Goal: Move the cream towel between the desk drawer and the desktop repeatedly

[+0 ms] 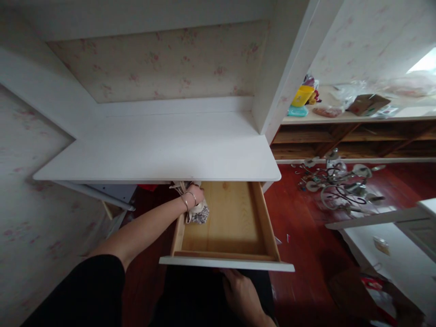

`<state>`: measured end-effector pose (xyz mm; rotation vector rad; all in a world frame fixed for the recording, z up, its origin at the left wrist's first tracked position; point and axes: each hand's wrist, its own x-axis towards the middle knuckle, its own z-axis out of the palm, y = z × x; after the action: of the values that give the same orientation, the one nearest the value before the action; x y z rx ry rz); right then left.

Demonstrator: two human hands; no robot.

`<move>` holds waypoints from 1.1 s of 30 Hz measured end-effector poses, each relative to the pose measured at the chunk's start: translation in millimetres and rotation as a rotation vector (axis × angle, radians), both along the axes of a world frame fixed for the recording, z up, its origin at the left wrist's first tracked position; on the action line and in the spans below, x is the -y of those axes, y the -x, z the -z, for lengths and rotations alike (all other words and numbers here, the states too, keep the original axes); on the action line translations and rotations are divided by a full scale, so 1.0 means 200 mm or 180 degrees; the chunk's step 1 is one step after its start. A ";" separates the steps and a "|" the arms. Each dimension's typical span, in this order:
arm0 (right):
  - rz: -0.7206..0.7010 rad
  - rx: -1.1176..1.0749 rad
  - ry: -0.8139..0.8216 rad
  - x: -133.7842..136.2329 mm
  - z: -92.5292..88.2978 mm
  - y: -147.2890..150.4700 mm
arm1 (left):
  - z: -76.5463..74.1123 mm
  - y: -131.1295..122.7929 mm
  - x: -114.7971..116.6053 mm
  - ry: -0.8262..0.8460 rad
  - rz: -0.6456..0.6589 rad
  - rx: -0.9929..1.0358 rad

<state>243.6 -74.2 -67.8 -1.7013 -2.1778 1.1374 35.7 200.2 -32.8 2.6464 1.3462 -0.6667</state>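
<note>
A wooden drawer (235, 252) with a white front is pulled out from under a white desk (163, 150). My left hand (195, 195), with bracelets on the wrist, reaches into the drawer's back left corner. It is closed on a patterned cloth (199, 213) that hangs below it. My right hand (243, 293) is under the drawer's white front edge, fingers curled against its underside. The rest of the drawer's floor is bare wood.
A chandelier (335, 184) lies on the red wooden floor to the right. Behind it a low shelf (354, 118) carries a yellow tub, a cardboard box and plastic bags. White furniture panels (384, 236) stand at the lower right. Floral wallpaper covers the walls.
</note>
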 end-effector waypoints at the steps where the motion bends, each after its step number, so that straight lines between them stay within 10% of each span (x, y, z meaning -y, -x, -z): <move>1: -0.0003 0.0019 0.0015 0.00 0.00 0.00 | -0.02 0.00 0.01 -0.0010 0.0038 -0.0014; 7: 0.0057 -0.0119 0.0083 0.00 0.02 0.00 | -0.09 -0.17 0.02 -0.0050 -0.0760 0.0864; 15: 0.0169 -0.0337 0.0159 0.01 0.03 0.00 | 0.06 -0.74 0.02 0.0181 -0.1741 0.1997; 20: 0.0268 -0.0455 0.0211 0.02 0.01 -0.01 | 0.03 -0.99 -0.02 0.0284 -0.1311 0.1914; 27: 0.0320 -0.0586 0.0262 0.01 0.03 -0.02 | -0.11 -1.03 -0.03 0.0445 -0.0689 0.1318; 33: 0.0315 -0.0641 0.0283 0.01 0.01 -0.02 | -0.24 -1.00 0.24 0.0546 0.0322 0.0952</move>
<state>247.8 -76.1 -69.5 -1.6291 -1.9295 1.3333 235.2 153.0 14.4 2.5619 1.0331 -0.3571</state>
